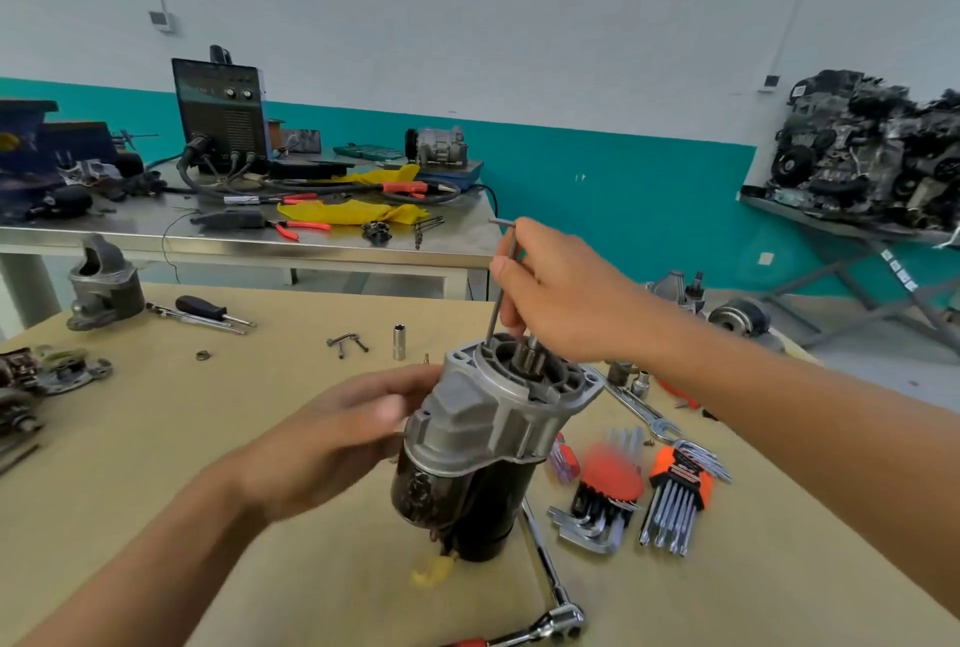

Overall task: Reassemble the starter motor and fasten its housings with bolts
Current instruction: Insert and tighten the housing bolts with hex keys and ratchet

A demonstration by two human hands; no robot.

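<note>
1. The starter motor [483, 438] is standing on end near the middle of the table [208, 438], with its silver nose housing uppermost.
2. The left hand [337, 433] is gripping the housing from nine o'clock. Blur is hiding how the fingers lie.
3. The right hand [561, 293] is pinching a hex key [501, 293] upright. The tip is sitting in the housing face at eleven o'clock of the pinion.
4. The step appears to be driving a housing bolt.
5. The next move is likely calling for twisting the key square to the bolt while the left hand is resisting the turn. Loose bolts [347, 342] are lying at ten o'clock of the motor, perhaps the ones to fit next.
</note>
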